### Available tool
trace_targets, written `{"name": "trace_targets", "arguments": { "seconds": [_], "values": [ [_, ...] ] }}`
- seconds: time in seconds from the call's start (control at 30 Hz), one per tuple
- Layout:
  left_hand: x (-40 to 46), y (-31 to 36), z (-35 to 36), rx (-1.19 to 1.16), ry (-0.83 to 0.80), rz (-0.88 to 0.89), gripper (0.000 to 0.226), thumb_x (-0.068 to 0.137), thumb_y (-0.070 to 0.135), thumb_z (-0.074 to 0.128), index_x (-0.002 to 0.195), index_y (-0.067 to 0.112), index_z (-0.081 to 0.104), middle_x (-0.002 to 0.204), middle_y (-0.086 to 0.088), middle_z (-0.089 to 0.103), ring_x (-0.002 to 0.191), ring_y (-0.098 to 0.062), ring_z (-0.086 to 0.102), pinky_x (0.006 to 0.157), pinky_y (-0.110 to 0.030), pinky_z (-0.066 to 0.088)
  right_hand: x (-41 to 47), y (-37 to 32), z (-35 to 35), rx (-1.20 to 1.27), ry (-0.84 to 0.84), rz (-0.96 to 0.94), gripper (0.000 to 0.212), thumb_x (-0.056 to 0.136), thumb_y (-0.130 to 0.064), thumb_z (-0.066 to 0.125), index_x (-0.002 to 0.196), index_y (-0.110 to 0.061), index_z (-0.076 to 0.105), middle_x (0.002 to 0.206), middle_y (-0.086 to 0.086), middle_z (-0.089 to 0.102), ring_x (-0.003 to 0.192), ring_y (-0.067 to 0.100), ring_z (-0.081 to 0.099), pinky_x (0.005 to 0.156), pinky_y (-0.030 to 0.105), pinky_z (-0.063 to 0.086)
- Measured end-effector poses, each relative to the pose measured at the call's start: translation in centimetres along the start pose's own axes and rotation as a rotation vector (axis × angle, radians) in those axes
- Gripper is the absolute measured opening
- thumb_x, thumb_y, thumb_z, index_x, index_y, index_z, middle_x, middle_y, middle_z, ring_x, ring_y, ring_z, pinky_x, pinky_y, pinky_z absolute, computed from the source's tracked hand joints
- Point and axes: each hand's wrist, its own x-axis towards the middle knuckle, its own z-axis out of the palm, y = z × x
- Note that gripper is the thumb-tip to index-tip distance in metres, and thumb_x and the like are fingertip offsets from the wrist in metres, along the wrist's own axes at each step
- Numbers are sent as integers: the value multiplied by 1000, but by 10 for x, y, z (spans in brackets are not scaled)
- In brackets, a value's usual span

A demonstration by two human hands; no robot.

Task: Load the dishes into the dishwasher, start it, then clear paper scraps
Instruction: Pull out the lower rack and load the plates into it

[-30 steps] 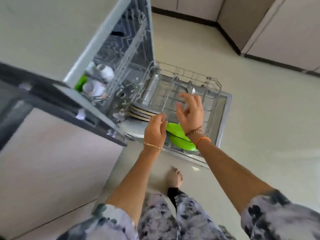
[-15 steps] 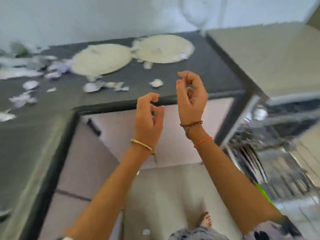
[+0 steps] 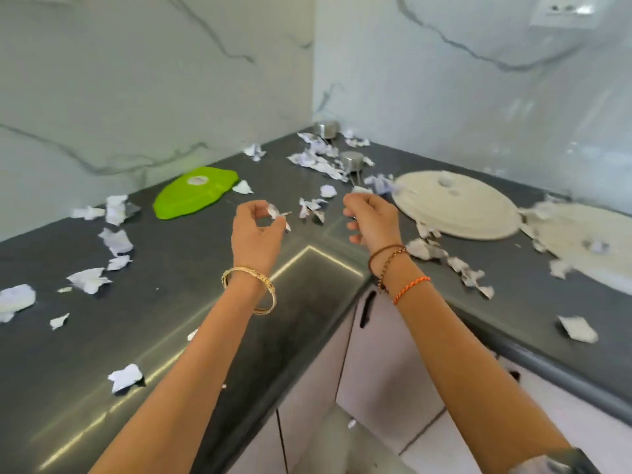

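both hands, left hand [image 3: 257,230] and right hand [image 3: 371,218], are raised with loosely curled fingers grasping nothing, seemingly to fetch the green plate [image 3: 195,191] and cream plates [image 3: 455,208] left among paper scraps [image 3: 116,241] on the dark counter [image 3: 178,302].

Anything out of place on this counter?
Yes. Torn paper scraps litter the dark counter, some lying on the cream plates. A green plate also sits out, not yet loaded. One scrap lies on the floor.

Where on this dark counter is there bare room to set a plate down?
Barest: the countertop near the inner corner, under the forearms, between the green plate and the front edge. Crowded: the back corner's paper scraps and around the cream plate.
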Motion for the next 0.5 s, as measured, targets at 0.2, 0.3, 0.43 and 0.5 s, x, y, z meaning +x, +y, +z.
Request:
{"name": "trace_targets", "arguments": {
  "seconds": [0.2,0.3,0.43,0.5],
  "values": [
    [66,-26,8,-130,251,-357,50,88,14,59,134,5,41,137,-16,45,124,-27,47,104,-43,38,80,2,41,172,-474,433,36,89,-40,52,114,-14,54,108,3,56,89,15,54,73,28,45],
    [89,-35,-9,-191,344,-500,49,92,12,52,135,-4,38,136,-26,44,126,-36,43,106,-41,37,112,12,63,278,-595,582,60,89,-46,47,134,-7,42,131,11,48,120,25,46,96,36,39],
    [108,-50,-44,-179,492,-575,43,95,17,46,127,-11,45,135,-30,43,109,-37,51,98,-44,39,144,22,110,354,-653,709,73,89,-47,46,142,-1,29,146,16,32,135,28,32,110,38,26],
    [121,-58,-62,-269,545,-609,43,95,19,48,132,-4,44,140,-23,40,85,-27,47,81,-35,44,159,23,137,427,-657,753,75,89,-46,47,143,0,25,149,17,26,137,29,28,111,38,23]
  ]
}}
